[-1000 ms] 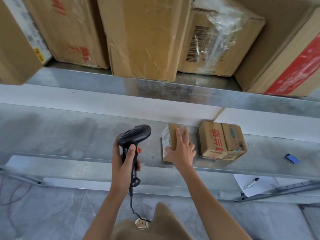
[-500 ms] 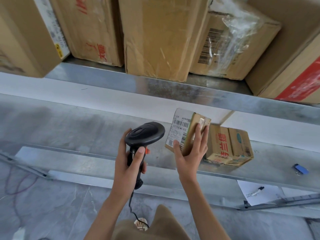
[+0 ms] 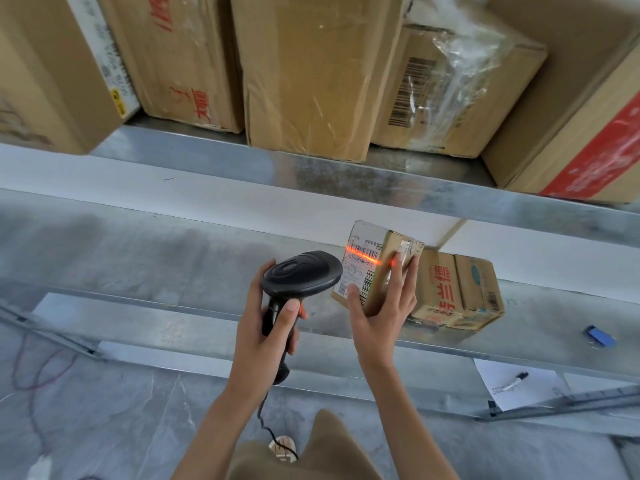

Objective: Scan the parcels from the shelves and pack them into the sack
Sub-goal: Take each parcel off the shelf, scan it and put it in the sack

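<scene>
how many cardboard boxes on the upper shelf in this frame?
5 on the upper shelf, left to right: far-left box, red-printed box, plain box, plastic-wrapped barcoded box, red-taped box at right. More may sit behind or outside the frame.

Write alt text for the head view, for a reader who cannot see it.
A person's left hand aims a black scanner whose red line crosses the label of a small parcel held up by the right hand. Another small box sits on the metal shelf behind it, with large cartons on the shelf above.
</scene>
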Motion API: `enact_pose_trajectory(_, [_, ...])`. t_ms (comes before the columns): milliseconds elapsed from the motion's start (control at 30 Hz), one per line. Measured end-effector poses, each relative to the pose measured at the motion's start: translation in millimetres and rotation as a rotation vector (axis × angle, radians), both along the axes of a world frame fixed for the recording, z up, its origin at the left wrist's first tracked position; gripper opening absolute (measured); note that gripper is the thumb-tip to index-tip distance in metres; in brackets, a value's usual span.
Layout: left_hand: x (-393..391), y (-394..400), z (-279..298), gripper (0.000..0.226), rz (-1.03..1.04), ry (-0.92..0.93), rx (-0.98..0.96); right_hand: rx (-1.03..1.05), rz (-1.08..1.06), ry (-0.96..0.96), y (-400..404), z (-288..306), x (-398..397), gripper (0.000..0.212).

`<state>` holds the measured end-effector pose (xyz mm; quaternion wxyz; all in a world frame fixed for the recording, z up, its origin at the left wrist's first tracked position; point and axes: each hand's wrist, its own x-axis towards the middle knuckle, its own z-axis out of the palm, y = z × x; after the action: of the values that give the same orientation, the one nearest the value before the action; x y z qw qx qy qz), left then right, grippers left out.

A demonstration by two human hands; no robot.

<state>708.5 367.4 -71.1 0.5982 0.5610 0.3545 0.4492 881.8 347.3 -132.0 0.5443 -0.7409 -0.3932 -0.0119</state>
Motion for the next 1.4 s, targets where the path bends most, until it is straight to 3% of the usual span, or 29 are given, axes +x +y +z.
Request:
enact_pose_trajectory(400, [-2.0, -8.5, -3.6, 0.062, 0.021, -0.016, -0.032, -0.024, -0.001, 0.042, -13.0, -4.3, -2.8, 0.083])
enact_pose_trajectory(533, [4.9, -9.5, -2.3, 0.045, 0.023, -0.04, -0.036, -0.028, -0.027, 0.072, -22.4, 1.6, -0.4, 0.083])
enact_pose_trajectory(833, [63.5, -23.8, 12.6, 0.049, -0.101, -0.027, -0.01, 0.072, -0.172, 0.262, -71.0, 33.8, 42.1, 0.085])
enact_pose_trajectory(1033, [157.3, -71.6, 27.7, 0.042, -0.31, -0.006, 0.055, 0.166, -0.33, 0.315, -162.9, 57.5, 108.5, 0.086])
enact_pose_trajectory(1133, [207.4, -117.7, 30.9, 0.018, -0.457, -0.01, 0.042, 0.165, -0.485, 0.33, -227.0, 58.4, 141.9, 0.086])
enact_pose_trajectory(1400, [326.5, -264.0, 18.7, 0.043, -0.859, 0.005, -0.016, 0.125, -0.857, 0.316, -402.8, 45.3, 200.8, 0.086])
